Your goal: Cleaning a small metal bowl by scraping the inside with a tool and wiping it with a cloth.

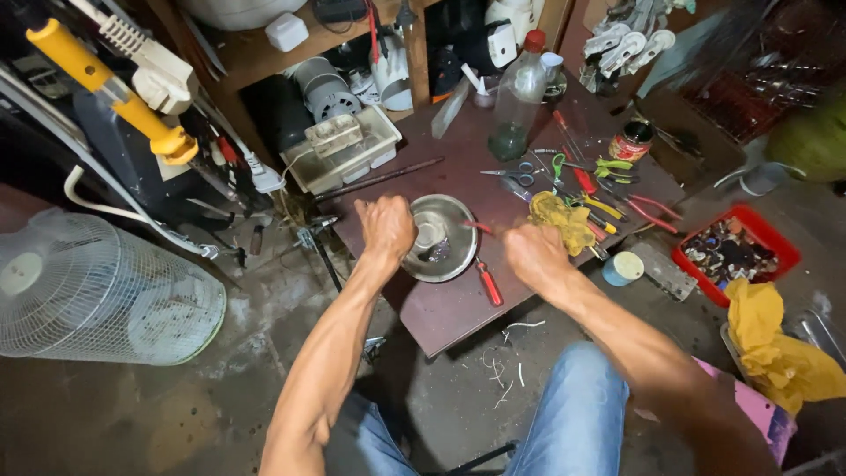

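Left hand [386, 226] has its fingers curled shut over the left rim of the steel bowl [451, 236] at mid-frame on the tabletop [441, 308]. Right hand [533, 256] is fisted just right of it; its grip is hidden. A red-handled screwdriver [487, 282] lies between them, pointing up-frame.

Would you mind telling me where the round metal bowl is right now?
In the head view, the round metal bowl sits near the front edge of the dark low table, between the left hand gripping its rim and the right hand, just left of the red-handled screwdriver.
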